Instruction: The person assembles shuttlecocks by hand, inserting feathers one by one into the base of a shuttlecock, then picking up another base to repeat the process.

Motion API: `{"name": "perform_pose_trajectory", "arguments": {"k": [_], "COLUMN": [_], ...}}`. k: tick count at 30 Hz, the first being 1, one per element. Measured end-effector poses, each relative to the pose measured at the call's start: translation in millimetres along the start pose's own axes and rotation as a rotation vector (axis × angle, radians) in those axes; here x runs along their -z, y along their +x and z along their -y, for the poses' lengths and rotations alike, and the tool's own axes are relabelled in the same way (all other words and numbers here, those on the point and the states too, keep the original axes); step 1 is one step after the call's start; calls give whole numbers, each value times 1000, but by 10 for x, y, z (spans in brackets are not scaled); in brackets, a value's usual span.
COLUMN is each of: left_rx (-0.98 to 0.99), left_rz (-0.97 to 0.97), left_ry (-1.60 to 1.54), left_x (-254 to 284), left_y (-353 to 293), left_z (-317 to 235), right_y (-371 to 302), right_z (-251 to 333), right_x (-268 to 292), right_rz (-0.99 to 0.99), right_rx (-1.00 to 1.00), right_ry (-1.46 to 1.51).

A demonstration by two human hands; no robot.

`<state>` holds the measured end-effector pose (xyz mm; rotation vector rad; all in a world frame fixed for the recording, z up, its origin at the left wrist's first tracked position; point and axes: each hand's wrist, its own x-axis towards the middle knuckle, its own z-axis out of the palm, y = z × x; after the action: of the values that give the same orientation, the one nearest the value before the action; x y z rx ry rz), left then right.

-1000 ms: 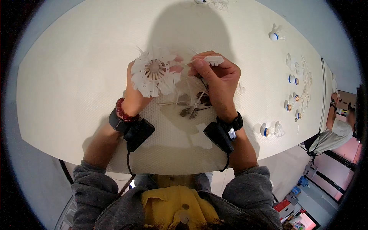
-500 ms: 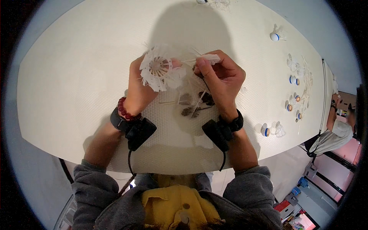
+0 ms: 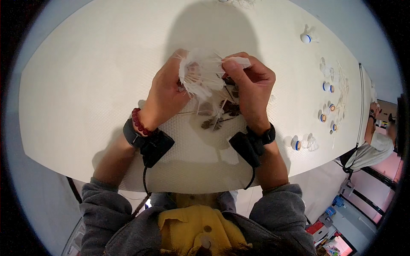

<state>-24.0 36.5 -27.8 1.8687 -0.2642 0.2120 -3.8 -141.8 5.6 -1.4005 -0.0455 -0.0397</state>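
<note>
My left hand [image 3: 165, 91] is closed around a white feather shuttlecock [image 3: 197, 73] above the table. Its skirt is tilted on its side, the open rim toward the left, and its feathers look ragged; the cork is hidden. Just right of it, my right hand [image 3: 254, 83] pinches a white feather [image 3: 242, 62] between thumb and fingers. That feather is beside the skirt; whether its quill touches the skirt I cannot tell. Beneath and between both hands lie loose dark feathers [image 3: 210, 123] and pale quills, partly covered by the right hand.
Along the right of the white table [image 3: 77, 94] are several cork bases with blue bands [image 3: 297, 145], loose rings and thin quills [image 3: 341, 89]. A shuttlecock [image 3: 306, 39] lies at the far right. Another person [image 3: 371, 149] sits beyond the right edge.
My left hand has moved right and turned the shuttlecock, so its open end now faces sideways and it is close to the right hand. The right hand with the feather has shifted slightly right.
</note>
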Motion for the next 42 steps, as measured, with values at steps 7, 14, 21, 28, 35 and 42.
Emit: {"name": "perform_pose_trajectory", "arguments": {"k": [7,14,21,28,35,42], "left_rx": [-46,-163,-105,-62,-6,-95], "left_rz": [85,83,112,166,161,171], "left_ry": [28,152,81,48,-45,-63], "left_x": [30,32,-9,45,28,50], "left_y": [33,69,45,38,45,59], "left_z": [-68,-27,-6,-142,-183,-169], "right_y": [3,22,42,1,41,27], "right_z": [-11,-8,-121,-41,-58,7], "right_x": [12,8,15,-25,51,3], "right_rz": [9,16,128,134,89,116], "right_rx": [60,177,344,220,352,285], "right_ry": [-48,-76,-209,-187,-165,-132]}}
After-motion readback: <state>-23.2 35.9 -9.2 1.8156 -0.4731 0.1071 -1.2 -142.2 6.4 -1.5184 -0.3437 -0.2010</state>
